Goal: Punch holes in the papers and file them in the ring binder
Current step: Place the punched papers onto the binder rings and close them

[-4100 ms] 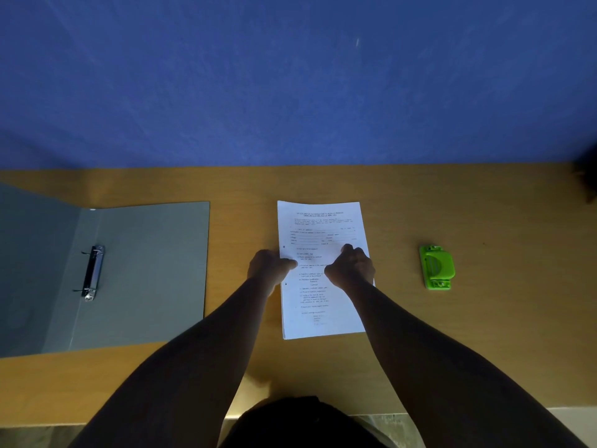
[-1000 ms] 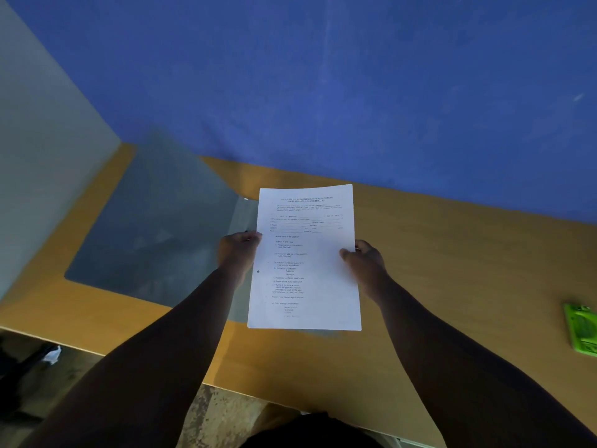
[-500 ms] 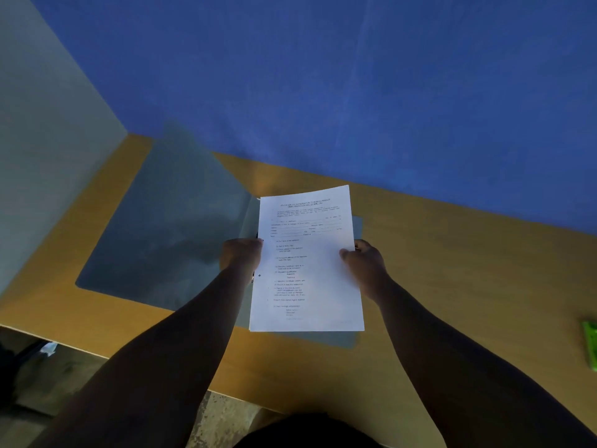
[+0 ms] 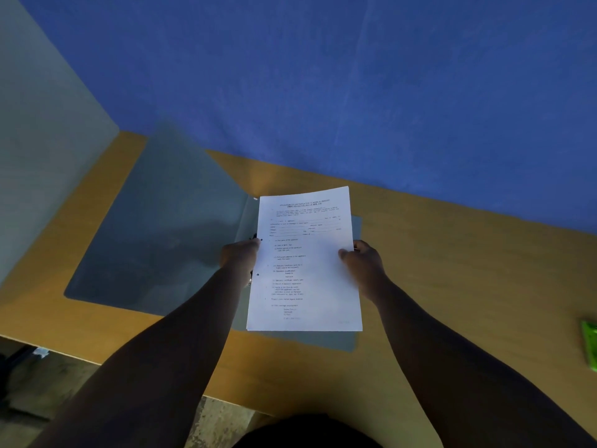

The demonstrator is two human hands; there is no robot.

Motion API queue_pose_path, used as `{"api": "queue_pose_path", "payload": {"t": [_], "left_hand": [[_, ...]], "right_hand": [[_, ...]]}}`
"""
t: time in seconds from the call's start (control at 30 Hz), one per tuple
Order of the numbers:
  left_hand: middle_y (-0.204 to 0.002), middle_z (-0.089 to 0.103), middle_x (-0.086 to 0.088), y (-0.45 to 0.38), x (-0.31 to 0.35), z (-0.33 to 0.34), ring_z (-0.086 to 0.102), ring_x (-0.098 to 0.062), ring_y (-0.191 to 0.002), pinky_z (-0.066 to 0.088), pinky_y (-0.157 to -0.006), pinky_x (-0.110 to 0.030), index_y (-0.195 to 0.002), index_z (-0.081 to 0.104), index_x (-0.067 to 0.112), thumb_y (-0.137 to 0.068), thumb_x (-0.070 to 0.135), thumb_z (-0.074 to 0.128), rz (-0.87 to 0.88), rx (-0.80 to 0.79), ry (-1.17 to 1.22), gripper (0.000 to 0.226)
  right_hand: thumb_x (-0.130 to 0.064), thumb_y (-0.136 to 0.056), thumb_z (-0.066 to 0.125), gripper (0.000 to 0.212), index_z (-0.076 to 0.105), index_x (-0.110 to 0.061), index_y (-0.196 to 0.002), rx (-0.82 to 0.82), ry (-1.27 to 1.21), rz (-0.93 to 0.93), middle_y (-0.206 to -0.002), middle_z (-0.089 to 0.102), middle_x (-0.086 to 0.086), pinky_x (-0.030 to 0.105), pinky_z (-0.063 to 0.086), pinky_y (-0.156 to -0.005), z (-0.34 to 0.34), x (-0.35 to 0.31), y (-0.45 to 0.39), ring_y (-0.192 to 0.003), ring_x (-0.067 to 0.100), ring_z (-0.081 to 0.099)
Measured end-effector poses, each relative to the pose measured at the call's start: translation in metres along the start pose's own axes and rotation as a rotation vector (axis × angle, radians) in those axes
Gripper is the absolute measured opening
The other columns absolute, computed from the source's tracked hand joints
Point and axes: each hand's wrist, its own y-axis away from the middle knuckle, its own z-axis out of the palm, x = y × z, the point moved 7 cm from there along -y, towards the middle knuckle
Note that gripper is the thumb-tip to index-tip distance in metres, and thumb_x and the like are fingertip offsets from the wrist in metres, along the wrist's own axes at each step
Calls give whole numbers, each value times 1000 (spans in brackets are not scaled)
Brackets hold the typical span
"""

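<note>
Papers (image 4: pixel 307 260), already punched, have come off the desk (image 4: pixel 452 286) and now hover over the binder (image 4: pixel 161 227) at 9 o'clock. Left hand (image 4: pixel 240 257) and right hand (image 4: pixel 363 263) fingers pinch their edges. Threading the rings comes next.

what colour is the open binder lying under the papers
Grey: the ring binder under the papers is plain grey, seen in the head view.

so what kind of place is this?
Probably an office or study desk: a wooden desk against a blue wall, an open grey ring binder, printed papers, a green hole punch.
</note>
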Motion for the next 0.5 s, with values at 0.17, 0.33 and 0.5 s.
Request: {"api": "queue_pose_path", "payload": {"t": [0.17, 0.33, 0.5], "left_hand": [[-82, 60, -2, -2, -1, 5, 58, -24, -86, 50, -80, -35, -95, 61, 11, -93, 17, 65, 25, -74, -22, 7], [-79, 68, -8, 3, -5, 13, 66, -19, -73, 55, -82, -28, -94, 70, 6, -85, 0, 73, 27, -174, 51, 11], [-79, 62, -10, 4, -3, 7, 60, -14, -67, 53, -54, -12, -87, 65, 1, -89, -8, 64, 10, -172, 82, 9]], "right_hand": [[-15, -90, 56, 19, 66, -18, -106, -2, 10, 15, -98, 68, -1, 29, 51, -71, -1, 1, -1, -87, 21, 65], [-12, -88, 52, 20, 65, -19, -100, 54, 25, 24, -96, 68, 5, 28, 47, -65, -14, 4, 0, -77, 21, 59], [-10, -87, 51, 18, 64, -18, -95, 84, 16, 41, -108, 69, 14, 29, 44, -65, -27, 10, 3, -77, 22, 56]]}}
